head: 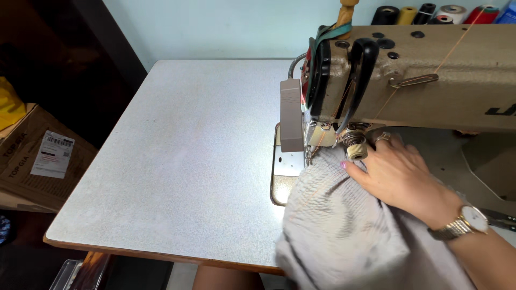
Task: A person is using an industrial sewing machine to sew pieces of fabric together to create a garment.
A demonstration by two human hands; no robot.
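Observation:
My right hand (400, 174) rests on a crinkled grey fabric (338, 225), fingers spread and pressing it down just right of the needle area of a beige industrial sewing machine (424, 75). The hand wears a ring, and a gold wristwatch (465, 223) sits on the wrist. The fabric lies bunched from the metal needle plate (285, 166) down over the table's front edge. An orange thread runs down the machine's front. My left hand is out of sight.
The pale grey table top (188, 150) stretches left of the machine. Several thread spools (430, 13) stand behind the machine at the top right. A cardboard box (37, 156) with a label sits on the floor at the left.

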